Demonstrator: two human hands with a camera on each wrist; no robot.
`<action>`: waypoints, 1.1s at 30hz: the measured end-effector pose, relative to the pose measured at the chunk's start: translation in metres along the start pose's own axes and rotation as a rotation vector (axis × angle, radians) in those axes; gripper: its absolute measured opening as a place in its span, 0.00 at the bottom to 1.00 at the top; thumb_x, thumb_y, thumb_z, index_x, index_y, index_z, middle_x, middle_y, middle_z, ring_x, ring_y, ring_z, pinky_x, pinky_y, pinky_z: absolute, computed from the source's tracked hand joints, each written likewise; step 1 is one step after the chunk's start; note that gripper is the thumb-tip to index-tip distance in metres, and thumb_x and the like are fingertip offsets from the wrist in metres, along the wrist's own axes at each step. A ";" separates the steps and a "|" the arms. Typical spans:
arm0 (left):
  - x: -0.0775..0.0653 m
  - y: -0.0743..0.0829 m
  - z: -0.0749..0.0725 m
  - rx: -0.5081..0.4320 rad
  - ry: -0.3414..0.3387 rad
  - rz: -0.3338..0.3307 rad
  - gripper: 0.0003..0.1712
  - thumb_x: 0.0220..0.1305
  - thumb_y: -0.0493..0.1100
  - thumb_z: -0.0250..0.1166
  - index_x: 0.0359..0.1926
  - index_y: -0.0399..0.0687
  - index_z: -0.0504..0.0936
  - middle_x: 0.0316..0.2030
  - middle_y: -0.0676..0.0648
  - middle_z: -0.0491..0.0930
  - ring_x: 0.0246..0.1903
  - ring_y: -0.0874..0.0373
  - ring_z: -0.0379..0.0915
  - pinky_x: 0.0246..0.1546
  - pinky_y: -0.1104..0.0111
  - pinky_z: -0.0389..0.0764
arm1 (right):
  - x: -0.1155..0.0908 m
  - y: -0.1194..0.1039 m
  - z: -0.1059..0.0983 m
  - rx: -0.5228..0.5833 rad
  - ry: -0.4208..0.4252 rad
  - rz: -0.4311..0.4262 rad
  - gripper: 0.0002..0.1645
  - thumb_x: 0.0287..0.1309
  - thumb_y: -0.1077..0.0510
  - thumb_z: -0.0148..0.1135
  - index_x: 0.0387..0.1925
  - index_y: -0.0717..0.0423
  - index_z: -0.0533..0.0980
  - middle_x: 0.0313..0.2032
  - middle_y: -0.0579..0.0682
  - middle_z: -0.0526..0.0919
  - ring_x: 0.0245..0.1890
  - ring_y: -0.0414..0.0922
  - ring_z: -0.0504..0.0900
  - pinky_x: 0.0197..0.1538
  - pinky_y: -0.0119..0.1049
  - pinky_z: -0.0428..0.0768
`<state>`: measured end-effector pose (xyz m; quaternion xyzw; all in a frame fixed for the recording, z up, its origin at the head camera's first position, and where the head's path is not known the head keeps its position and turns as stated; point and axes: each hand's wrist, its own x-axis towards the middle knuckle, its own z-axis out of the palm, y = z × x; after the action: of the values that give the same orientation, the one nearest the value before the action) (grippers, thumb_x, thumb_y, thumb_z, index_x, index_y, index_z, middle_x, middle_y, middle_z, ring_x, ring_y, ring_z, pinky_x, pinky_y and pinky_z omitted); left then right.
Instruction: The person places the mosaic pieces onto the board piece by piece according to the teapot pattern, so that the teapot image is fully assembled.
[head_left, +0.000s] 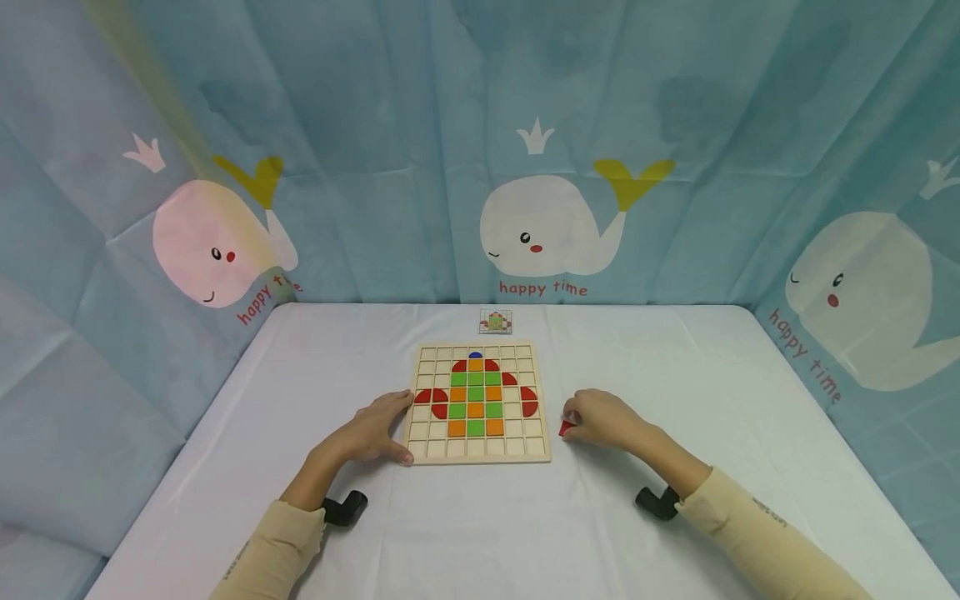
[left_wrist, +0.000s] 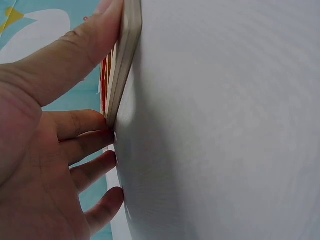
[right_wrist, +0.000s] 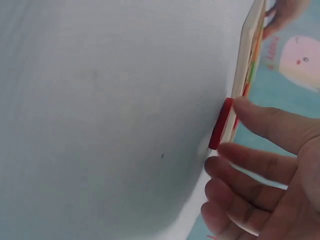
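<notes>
A square wooden grid board [head_left: 478, 450] lies flat on the table, with red, orange and green pieces and one blue piece in its cells. Along the board's left edge rests my left hand [head_left: 372, 427], its thumb near the front corner and its fingers spread further back. The left wrist view shows the thumb [left_wrist: 75, 55] against the board's side. Just right of the board, my right hand [head_left: 603, 419] pinches a small red piece [right_wrist: 221, 123] between thumb and index finger, low over the table. The piece's full outline is partly hidden by the fingers.
Behind the board lies a small picture card [head_left: 496, 322] showing a coloured grid pattern. A white cloth [head_left: 480, 533] covers the table. Blue curtains [head_left: 420, 233] with printed whales stand around its back and sides. Black wrist devices [head_left: 347, 508] sit under both forearms.
</notes>
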<state>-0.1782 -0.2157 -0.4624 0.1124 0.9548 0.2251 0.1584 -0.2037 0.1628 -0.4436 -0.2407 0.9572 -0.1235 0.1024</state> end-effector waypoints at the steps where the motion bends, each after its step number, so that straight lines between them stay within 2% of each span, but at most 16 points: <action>1: 0.000 0.000 0.000 0.000 0.000 0.000 0.63 0.39 0.51 0.81 0.73 0.38 0.58 0.74 0.36 0.56 0.74 0.36 0.47 0.70 0.38 0.53 | 0.001 -0.001 0.000 0.004 -0.003 0.017 0.14 0.48 0.53 0.75 0.35 0.57 0.84 0.25 0.43 0.77 0.27 0.39 0.70 0.33 0.32 0.72; 4: 0.000 0.000 0.000 -0.002 0.000 0.000 0.63 0.39 0.51 0.81 0.73 0.38 0.58 0.74 0.37 0.56 0.74 0.37 0.47 0.70 0.38 0.53 | 0.002 -0.002 0.002 0.007 -0.006 0.027 0.14 0.47 0.52 0.76 0.31 0.56 0.83 0.23 0.43 0.76 0.26 0.39 0.69 0.31 0.32 0.71; 9: -0.001 0.000 0.001 -0.001 0.001 0.001 0.63 0.39 0.51 0.81 0.73 0.38 0.58 0.74 0.37 0.56 0.74 0.37 0.47 0.70 0.38 0.53 | 0.005 -0.003 0.006 -0.029 -0.014 -0.020 0.10 0.48 0.54 0.76 0.29 0.54 0.83 0.23 0.42 0.75 0.26 0.38 0.68 0.31 0.30 0.70; 19: -0.001 0.001 0.000 -0.002 0.000 -0.012 0.63 0.39 0.51 0.81 0.73 0.38 0.58 0.74 0.37 0.56 0.74 0.37 0.47 0.70 0.39 0.53 | 0.007 -0.002 0.005 -0.093 -0.024 -0.110 0.09 0.49 0.54 0.74 0.26 0.52 0.81 0.23 0.41 0.72 0.25 0.38 0.67 0.30 0.29 0.69; 23: 0.000 0.001 0.000 -0.001 -0.003 -0.007 0.62 0.39 0.51 0.81 0.73 0.38 0.58 0.74 0.37 0.56 0.74 0.37 0.47 0.70 0.38 0.53 | 0.009 -0.003 0.001 -0.102 0.007 -0.138 0.08 0.50 0.54 0.74 0.29 0.52 0.83 0.25 0.41 0.74 0.26 0.37 0.67 0.31 0.29 0.70; 27: 0.000 0.000 0.001 0.002 -0.005 -0.009 0.62 0.39 0.51 0.81 0.73 0.39 0.58 0.74 0.37 0.56 0.74 0.37 0.47 0.70 0.38 0.53 | 0.014 -0.009 -0.005 -0.077 0.043 -0.165 0.10 0.49 0.55 0.74 0.35 0.53 0.85 0.28 0.42 0.78 0.28 0.37 0.69 0.33 0.30 0.74; 33: 0.001 0.000 0.001 0.005 -0.005 -0.015 0.63 0.39 0.52 0.81 0.73 0.39 0.58 0.74 0.37 0.56 0.74 0.37 0.47 0.70 0.38 0.53 | 0.026 -0.023 -0.006 -0.051 0.033 -0.208 0.10 0.50 0.54 0.73 0.35 0.54 0.84 0.29 0.43 0.78 0.28 0.37 0.69 0.34 0.29 0.74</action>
<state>-0.1783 -0.2147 -0.4636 0.1063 0.9557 0.2214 0.1620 -0.2177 0.1315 -0.4343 -0.3394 0.9314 -0.1132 0.0669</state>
